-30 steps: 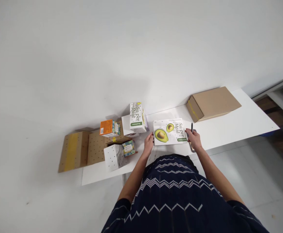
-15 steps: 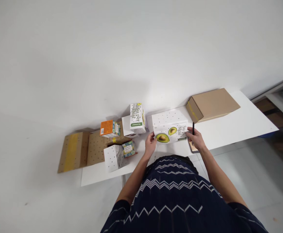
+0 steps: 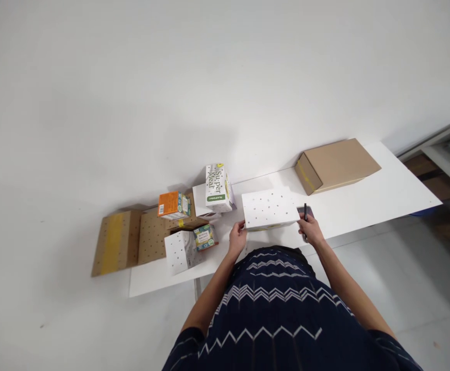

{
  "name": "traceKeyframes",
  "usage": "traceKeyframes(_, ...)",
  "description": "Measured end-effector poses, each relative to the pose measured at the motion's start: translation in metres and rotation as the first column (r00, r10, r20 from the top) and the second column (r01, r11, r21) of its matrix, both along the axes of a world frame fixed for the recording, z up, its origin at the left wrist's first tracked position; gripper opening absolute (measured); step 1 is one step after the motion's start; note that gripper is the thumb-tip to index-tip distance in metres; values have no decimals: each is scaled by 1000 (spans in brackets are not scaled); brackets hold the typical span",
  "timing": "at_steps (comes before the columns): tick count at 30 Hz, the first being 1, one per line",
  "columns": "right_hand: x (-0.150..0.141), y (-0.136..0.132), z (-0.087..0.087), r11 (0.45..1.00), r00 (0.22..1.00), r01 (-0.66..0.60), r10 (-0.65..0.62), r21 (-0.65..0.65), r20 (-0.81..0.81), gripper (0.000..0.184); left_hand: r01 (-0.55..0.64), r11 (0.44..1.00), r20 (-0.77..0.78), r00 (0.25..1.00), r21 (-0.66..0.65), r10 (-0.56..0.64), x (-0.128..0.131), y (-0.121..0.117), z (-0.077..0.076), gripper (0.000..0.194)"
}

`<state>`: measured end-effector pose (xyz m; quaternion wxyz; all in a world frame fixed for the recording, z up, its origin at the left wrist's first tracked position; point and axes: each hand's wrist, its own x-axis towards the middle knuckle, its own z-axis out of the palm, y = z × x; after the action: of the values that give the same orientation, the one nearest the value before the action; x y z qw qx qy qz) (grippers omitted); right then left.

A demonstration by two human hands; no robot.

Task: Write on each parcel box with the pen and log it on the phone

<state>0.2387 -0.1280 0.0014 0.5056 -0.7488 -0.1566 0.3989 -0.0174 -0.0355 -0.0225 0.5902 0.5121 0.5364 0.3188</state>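
A white cardboard box (image 3: 270,208), dotted with small dark marks, lies in front of me with its avocado-printed side turned toward my body. At its left near corner my left hand (image 3: 237,237) grips the edge with closed fingers. My right hand (image 3: 310,228) touches the right near corner with its fingertips while holding a black pen (image 3: 305,212) that points upward. Partly under that hand, a phone (image 3: 301,209) rests on the table.
Farther left stand a second Super Meal box (image 3: 217,189), an orange box (image 3: 169,204), a small teal-and-yellow box (image 3: 205,237), a white dotted box (image 3: 177,252) and an opened brown carton (image 3: 121,242). A closed brown carton (image 3: 338,164) sits right on the white table (image 3: 398,180), along the wall.
Between my hands the white box has rolled toward me: its avocado face was on top, and now a plain dotted side is. The pen has stayed in my right hand.
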Motion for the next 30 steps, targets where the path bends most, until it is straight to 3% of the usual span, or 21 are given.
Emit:
traceKeyframes(3, 6, 1, 4, 1000, 999, 20, -20, 1, -26, 33, -60, 998, -9, 998, 9, 60, 0, -2, 5, 26)
traceKeyframes(5, 11, 2, 10, 998, 998, 51, -51, 21, -28, 34, -119, 990, -26, 992, 81, 122, 1, -3, 12, 24)
traceKeyframes(8, 19, 6, 28, 981, 986, 158, -151, 109, -71, 32, -143, 943, -61, 984, 301, 169, 3, -4, 28, 19)
traceKeyframes(10, 24, 9, 45, 950, 967, 242, -219, 197, -132, 30, -50, 877, -95, 990, 478, 109, 6, -4, 40, 18)
traceKeyframes(13, 29, 16, 72, 891, 937, 323, -253, 319, -242, 25, 238, 710, -218, 968, 663, -121, 15, -4, 55, 19)
traceKeyframes(16, 28, 23, 94, 863, 933, 318, -212, 392, -291, 26, 523, 472, -385, 849, 710, -362, 31, -6, 63, 22)
traceKeyframes(18, 23, 27, 101, 869, 942, 304, -213, 391, -259, 34, 628, 328, -472, 762, 706, -442, 46, -8, 66, 25)
traceKeyframes(20, 15, 30, 103, 892, 959, 268, -212, 364, -186, 44, 683, 238, -539, 706, 691, -460, 61, -11, 67, 28)
traceKeyframes(24, -6, 33, 96, 938, 991, 130, -111, 320, -77, 54, 771, 171, -669, 623, 614, -406, 82, -11, 64, 35)
traceKeyframes(30, -26, 47, 79, 942, 997, 18, -43, 335, 68, 31, 853, 152, -810, 522, 500, -266, 86, -7, 48, 47)
